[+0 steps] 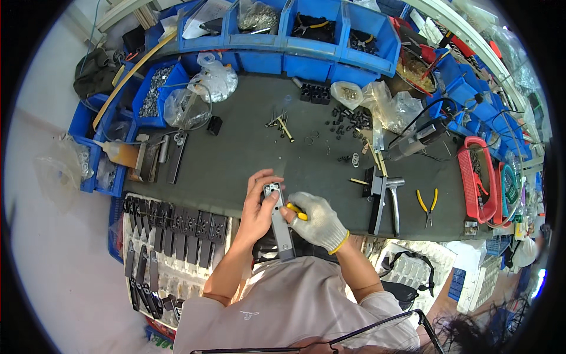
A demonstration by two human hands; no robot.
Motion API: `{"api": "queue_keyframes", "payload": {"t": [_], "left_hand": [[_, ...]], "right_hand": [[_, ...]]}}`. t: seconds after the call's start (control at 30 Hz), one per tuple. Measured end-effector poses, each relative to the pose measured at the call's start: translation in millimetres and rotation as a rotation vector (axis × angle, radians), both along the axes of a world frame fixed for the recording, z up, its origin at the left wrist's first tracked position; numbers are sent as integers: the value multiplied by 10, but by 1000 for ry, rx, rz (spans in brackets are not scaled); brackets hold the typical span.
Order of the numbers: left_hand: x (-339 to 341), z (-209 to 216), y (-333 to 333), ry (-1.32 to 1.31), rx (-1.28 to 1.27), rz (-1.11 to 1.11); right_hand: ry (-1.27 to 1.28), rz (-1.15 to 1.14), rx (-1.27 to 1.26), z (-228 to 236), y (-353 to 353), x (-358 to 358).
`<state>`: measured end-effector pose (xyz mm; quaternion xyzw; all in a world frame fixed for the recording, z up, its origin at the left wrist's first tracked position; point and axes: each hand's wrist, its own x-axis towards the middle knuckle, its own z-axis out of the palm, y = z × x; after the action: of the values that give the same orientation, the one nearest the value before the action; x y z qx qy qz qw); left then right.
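Note:
My bare left hand (257,206) is wrapped around the upper part of a long grey metal bar (282,230), its thumb on the face. Small holes show along the bar, and its lower end is close to my shirt. My right hand (318,221), in a white knit glove with a yellow cuff, grips a tool with yellow handles (299,213), seemingly pliers, against the bar's right side. The glove and bar hide the tool's jaws. Both hands are at the bench's near edge.
Yellow-handled pliers (427,206) and a hammer (395,203) lie right on the dark bench mat (236,153). Loose pins (285,127) and small black parts (351,121) sit farther back. Blue bins (253,38) line the far edge. A tray of black parts (177,230) stands left.

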<state>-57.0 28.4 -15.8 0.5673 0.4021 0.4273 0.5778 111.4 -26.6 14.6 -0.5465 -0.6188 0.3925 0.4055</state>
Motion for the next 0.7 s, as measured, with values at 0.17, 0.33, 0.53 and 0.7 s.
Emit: {"api": "queue_keyframes", "payload": {"t": [0.17,0.33,0.53,0.7], "left_hand": [[55,-156,-26,-135,61,-60],[32,-134,-47,-217,-27,-56],[66,-77,-108,-122,64,-106],[92,-88,-118,110,289,3]], "right_hand": [[-170,-37,106,99,-93,1],[-54,13,63,203,1,107],[1448,-338,364,461,77,114],[1488,-200,391,463,113,-93]]}}
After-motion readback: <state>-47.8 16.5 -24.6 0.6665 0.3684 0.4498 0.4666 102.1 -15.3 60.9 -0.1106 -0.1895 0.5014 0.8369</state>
